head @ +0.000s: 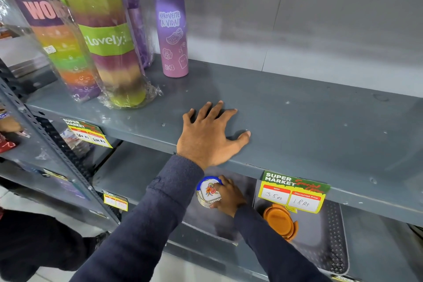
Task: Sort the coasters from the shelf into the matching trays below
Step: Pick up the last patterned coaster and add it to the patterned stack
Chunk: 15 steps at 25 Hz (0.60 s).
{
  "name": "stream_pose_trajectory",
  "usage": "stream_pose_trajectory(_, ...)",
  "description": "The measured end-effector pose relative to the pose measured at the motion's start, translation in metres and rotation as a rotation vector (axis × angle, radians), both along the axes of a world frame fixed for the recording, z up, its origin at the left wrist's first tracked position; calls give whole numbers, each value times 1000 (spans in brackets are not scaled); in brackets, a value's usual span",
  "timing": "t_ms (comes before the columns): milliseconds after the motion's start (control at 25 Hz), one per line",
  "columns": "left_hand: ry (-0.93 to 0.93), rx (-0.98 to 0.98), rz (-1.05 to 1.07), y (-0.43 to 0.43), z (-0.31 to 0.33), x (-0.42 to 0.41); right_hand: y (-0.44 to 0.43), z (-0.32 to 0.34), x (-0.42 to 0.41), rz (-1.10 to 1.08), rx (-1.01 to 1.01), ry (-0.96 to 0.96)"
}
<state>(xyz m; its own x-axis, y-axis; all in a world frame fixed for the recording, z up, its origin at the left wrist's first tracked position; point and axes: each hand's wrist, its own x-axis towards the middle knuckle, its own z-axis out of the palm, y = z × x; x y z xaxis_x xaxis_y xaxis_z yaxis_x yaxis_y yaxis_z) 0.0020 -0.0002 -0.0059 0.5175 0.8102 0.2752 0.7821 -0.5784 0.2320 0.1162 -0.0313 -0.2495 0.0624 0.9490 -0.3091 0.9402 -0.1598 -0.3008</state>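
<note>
My left hand [209, 136] lies flat, fingers spread, on the bare grey upper shelf [309, 121] near its front edge and holds nothing. On the shelf below, my right hand [229, 196] grips a small stack of white floral coasters with blue rims [208, 191] over the left grey tray [206, 224]. A stack of orange coasters [280, 221] rests in the right grey tray [325, 242], which has a studded surface. The upper shelf's edge hides the back of both trays.
Wrapped colourful bottles [103, 41] and a purple bottle [172, 30] stand at the upper shelf's left. A price tag [294, 192] hangs from the shelf edge above the orange coasters. A perforated upright [57, 144] bounds the left side.
</note>
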Motion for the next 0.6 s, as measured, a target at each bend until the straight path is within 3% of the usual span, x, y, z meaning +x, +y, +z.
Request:
stream_pose_trajectory(200, -16, 11, -5, -3, 1, 2, -27, 25, 17, -175, 107, 177)
stream_pose_trajectory(320, -19, 11, 1, -1, -2, 1, -65, 32, 44, -499, 178, 304)
stream_pose_trajectory(440, -21, 17, 6, 1, -4, 0, -107, 27, 77, -655, 200, 144)
stream_pose_trajectory(600, -2, 17, -4, 3, -5, 0, -140, 14, 94, -711, -140, 6)
